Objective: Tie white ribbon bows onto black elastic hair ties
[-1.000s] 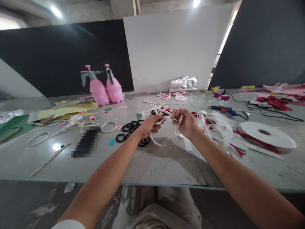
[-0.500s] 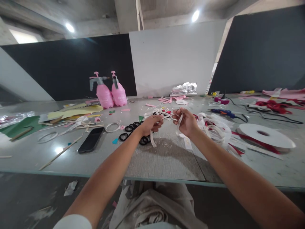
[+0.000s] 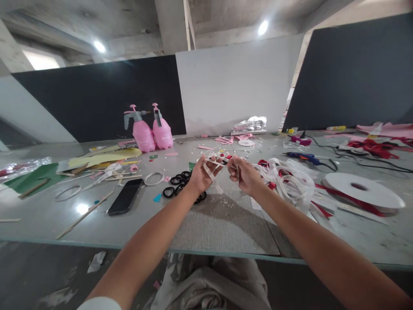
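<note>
Noted on surface (image 3: 209,224): two pink sprayers (image 3: 151,133) at rear left, phone (image 3: 125,196) lying flat near black rings (image 3: 176,181), white hoop (image 3: 154,178) beside them. Reel (image 3: 363,190) at right, blue glue gun (image 3: 303,156) behind it. Yellow sheets (image 3: 103,157), green sheet (image 3: 32,177) at left. Foil (image 3: 250,124) against rear wall.

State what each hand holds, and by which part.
Both the left hand and right hand pinch a strip of white ribbon between them; which part cannot be told.

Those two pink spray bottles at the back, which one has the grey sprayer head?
The left pink spray bottle: its top is a grey trigger head with a pink pump knob. The right pink spray bottle carries only a slim dark pump stem.
</note>
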Demonstrator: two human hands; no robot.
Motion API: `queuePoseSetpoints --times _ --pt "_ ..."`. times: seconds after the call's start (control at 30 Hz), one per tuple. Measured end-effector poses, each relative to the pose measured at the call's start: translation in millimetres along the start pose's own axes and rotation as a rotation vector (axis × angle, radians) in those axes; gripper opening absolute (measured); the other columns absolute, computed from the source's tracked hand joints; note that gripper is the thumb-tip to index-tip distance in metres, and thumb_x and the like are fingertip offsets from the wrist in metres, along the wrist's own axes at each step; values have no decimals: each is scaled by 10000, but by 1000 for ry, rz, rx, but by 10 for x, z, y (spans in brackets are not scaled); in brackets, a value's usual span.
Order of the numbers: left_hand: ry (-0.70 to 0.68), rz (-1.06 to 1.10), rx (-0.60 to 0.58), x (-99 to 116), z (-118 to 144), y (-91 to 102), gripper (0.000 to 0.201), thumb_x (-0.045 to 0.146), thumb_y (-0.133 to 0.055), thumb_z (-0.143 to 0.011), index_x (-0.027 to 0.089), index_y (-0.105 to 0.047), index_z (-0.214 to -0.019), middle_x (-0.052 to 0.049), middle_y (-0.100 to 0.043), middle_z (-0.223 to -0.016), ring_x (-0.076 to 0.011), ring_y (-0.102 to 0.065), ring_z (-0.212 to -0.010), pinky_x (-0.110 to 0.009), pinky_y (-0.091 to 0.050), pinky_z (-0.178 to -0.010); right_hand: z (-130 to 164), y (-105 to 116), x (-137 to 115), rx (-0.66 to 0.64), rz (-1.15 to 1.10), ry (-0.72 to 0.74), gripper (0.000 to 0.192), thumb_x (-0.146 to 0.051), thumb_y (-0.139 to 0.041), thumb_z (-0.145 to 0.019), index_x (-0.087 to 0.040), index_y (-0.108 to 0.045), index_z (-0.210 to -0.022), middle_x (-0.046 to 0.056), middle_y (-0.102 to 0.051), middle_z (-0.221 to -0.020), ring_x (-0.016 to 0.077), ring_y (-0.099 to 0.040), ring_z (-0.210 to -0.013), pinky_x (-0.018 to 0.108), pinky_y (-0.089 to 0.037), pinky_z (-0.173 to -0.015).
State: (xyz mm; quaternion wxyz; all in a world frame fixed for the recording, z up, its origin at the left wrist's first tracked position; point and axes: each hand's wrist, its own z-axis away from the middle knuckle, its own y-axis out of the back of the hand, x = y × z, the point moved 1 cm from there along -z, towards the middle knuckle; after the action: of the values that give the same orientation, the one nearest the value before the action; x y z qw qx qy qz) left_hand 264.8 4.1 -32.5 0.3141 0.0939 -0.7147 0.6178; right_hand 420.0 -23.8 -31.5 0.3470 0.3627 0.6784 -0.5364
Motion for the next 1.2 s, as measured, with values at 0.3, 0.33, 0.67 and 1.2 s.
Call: queuePoseSetpoints --times 0.3,0.33,0.67,1.2 --pt "54 43 -97 18 -34 -7 174 259 -602 -839 166 -567 -697 28 -569 -638 -114 -627 -603 -333 -553 -814 -12 18 17 -62 -44 -65 261 -395 -766 -691 -223 -710 -878 14 -683 -908 94 -539 -633 180 -382 -399" --pt "64 41 -101 12 -37 -8 143 239 -598 -838 165 -575 -717 28 -577 -650 -114 -630 -607 -331 -552 -810 -17 21 15 -49 -36 -56 264 -398 -769 -689 -224 -712 -878 11 -684 -897 94 -541 -629 182 -388 -402" --pt "18 -180 -135 -85 -66 -50 200 284 -745 -757 147 -661 -876 20 -637 -682 -134 -656 -679 -312 -517 -822 -46 32 43 55 -33 16 249 -441 -769 -692 -221 -691 -779 3 -668 -792 94 -542 -593 188 -394 -401" --pt "-96 -262 -56 -25 -135 -36 223 211 -761 -730 161 -593 -869 22 -668 -724 -108 -651 -664 -260 -520 -725 -92 81 15 28 23 -22 257 -400 -802 -684 -208 -719 -835 19 -692 -888 87 -585 -622 172 -491 -424"
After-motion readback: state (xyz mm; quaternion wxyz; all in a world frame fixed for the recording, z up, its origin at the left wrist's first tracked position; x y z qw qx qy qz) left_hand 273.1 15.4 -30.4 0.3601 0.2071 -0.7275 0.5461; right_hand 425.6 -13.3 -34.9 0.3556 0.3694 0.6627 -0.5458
